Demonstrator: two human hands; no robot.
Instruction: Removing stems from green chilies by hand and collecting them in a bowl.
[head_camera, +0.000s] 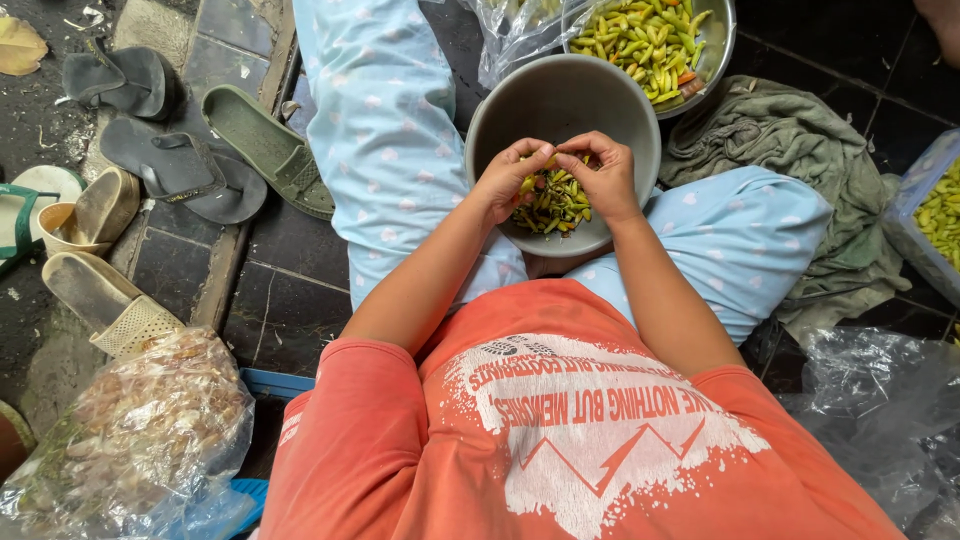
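Fingertips (548, 157) of both hands pinch one small green chili (549, 163) between them, above the grey bowl (500, 120). Left hand (510, 180) sits just left of the pinch, right hand (605, 175) just right, both closed on it. Directly below the fingers I see a pile of chilies (553, 203) in the bowl. I judge the chili light, firm, smooth-skinned; best held near the stem end.

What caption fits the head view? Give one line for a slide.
Both hands, left and right, pinch a chili over a grey bowl of green chilies on the lap.
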